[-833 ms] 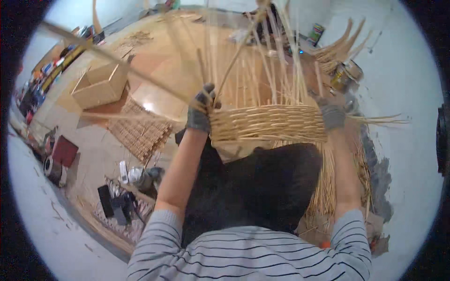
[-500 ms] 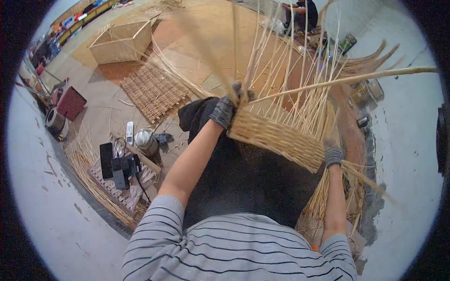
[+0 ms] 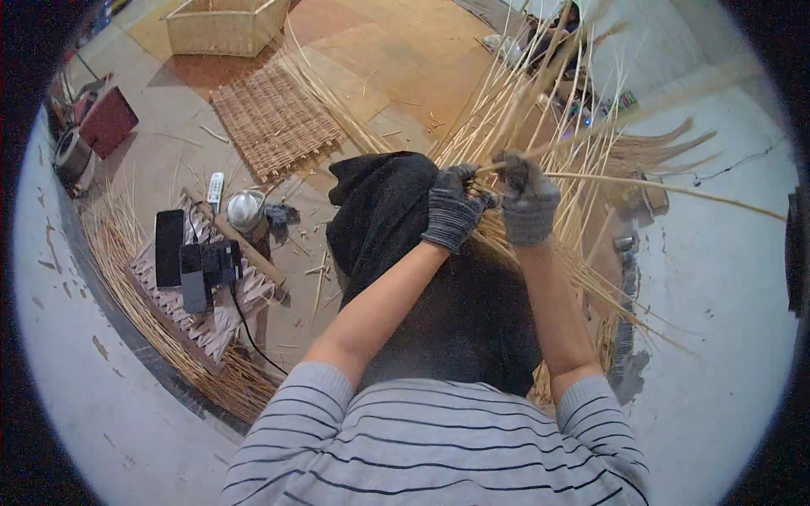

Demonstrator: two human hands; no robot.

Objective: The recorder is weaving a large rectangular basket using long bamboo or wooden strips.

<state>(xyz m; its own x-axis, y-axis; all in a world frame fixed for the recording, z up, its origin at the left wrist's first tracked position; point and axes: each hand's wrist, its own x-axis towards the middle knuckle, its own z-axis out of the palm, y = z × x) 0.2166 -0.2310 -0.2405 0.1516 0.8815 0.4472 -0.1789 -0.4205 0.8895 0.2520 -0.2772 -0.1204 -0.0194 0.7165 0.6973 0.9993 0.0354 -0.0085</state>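
Both my hands wear grey striped gloves and are close together over my lap, which a black cloth [image 3: 384,202] covers. My left hand [image 3: 456,209] is closed on the corner of a woven wicker piece [image 3: 493,229], mostly hidden behind the hands now. Just to its right, my right hand [image 3: 529,202] is closed around pale willow rods where they meet the weave. One long rod [image 3: 666,183] runs out to the right from there. A dense spray of loose rods [image 3: 481,126] fans away beyond my hands, and more stick out at lower right.
On the left, a flat woven mat [image 3: 277,121] lies near a rectangular wicker basket [image 3: 226,32]. Closer are a black phone [image 3: 170,249], a white remote [image 3: 216,192], a round silvery container [image 3: 245,211] and bundled rods [image 3: 224,388]. Another person [image 3: 553,38] sits at far right.
My right hand has come up and left from the weave's lower right end to beside my left hand. The woven piece has turned, its wide side now out of sight. My view has shifted.
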